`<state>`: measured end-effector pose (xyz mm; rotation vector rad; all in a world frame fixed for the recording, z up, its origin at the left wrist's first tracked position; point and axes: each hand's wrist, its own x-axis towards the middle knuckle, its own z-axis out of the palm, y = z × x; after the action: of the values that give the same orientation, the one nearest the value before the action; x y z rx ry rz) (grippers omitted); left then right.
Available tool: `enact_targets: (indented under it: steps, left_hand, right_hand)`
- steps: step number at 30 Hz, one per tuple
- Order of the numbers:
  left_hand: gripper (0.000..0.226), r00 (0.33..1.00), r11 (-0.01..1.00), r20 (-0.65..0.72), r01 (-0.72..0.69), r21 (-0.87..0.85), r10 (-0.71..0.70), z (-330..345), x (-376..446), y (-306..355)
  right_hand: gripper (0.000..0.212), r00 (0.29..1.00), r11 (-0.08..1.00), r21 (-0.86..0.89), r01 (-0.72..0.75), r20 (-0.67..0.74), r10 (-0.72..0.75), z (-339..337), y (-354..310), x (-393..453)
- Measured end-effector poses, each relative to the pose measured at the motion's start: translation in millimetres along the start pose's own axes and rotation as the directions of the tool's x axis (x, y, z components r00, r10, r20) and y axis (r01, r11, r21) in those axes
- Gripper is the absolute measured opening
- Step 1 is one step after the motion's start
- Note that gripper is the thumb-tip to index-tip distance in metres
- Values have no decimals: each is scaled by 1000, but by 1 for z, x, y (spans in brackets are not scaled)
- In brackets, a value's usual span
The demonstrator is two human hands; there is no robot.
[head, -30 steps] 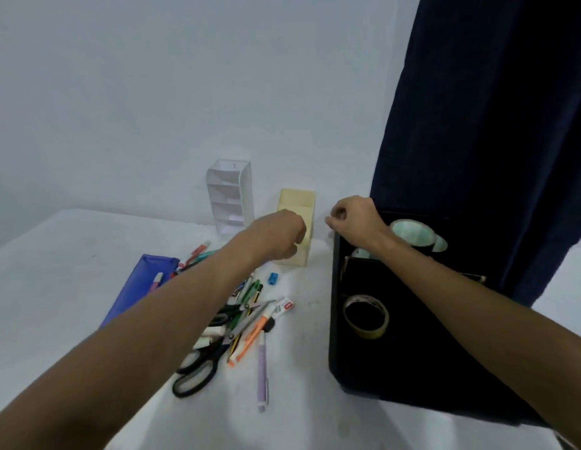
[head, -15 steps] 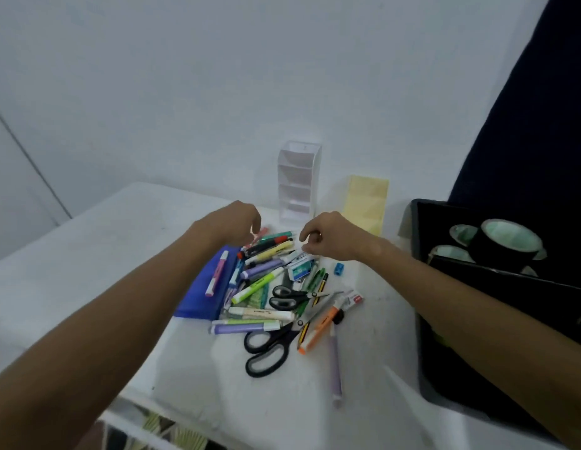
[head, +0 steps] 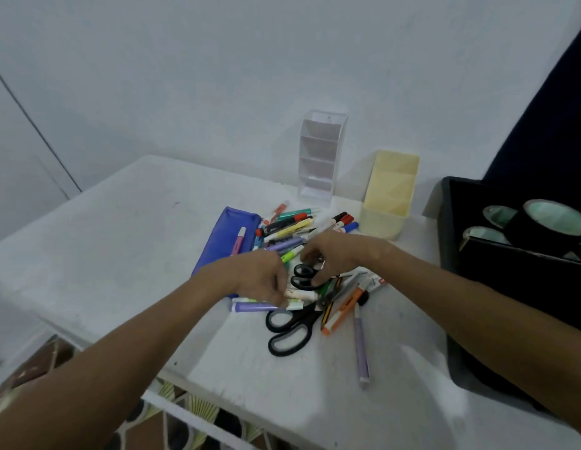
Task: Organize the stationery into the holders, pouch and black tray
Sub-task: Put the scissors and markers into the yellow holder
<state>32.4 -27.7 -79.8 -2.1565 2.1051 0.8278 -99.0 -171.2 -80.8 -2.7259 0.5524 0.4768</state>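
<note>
A heap of markers and pens (head: 290, 227) lies mid-table beside a blue pouch (head: 226, 245) with a pink pen on it. My left hand (head: 258, 277) pinches the end of a cream marker (head: 300, 295) at the heap's near edge. My right hand (head: 339, 254) reaches down over small black scissors (head: 302, 278), thumb and fingers around the handles. Large black scissors (head: 289, 331), an orange marker (head: 342, 310) and a lilac pen (head: 361, 350) lie nearer me. A white tiered holder (head: 320, 157) and a yellow holder (head: 391, 196) stand behind. The black tray (head: 445, 241) is at the right.
Tape rolls (head: 555, 225) sit in the tray's far compartment. A dark curtain hangs at the upper right. The table's left edge and near corner drop off to a patterned floor (head: 172, 414). A white wall is close behind the holders.
The view swung left from the tray to the heap. Both hands came down from near the yellow holder onto the stationery; the left now touches a cream marker, the right the small scissors.
</note>
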Motion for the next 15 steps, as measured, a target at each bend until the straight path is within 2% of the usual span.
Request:
enact_targets:
  steps: [3,6,8,12,15]
  left_hand:
    - [14,998,999,59,-22,-46,25,14,-7,10]
    - [15,996,999,83,-22,-46,26,24,-12,11]
    - [20,996,999,92,1,-37,3,29,-14,8]
    - [36,999,996,51,5,91,-10,44,-19,13]
    - [35,1000,987,23,1,161,-5,47,-21,18]
  right_hand:
    - [53,1000,999,-32,11,-12,-11,8,-1,3]
    - [72,1000,1000,4,-10,-6,10,12,-2,4]
    - [76,1000,1000,12,-12,-12,12,14,-2,5]
    - [76,1000,999,30,-27,-3,27,14,-5,5]
    - [71,999,996,73,-45,-13,46,14,-8,3]
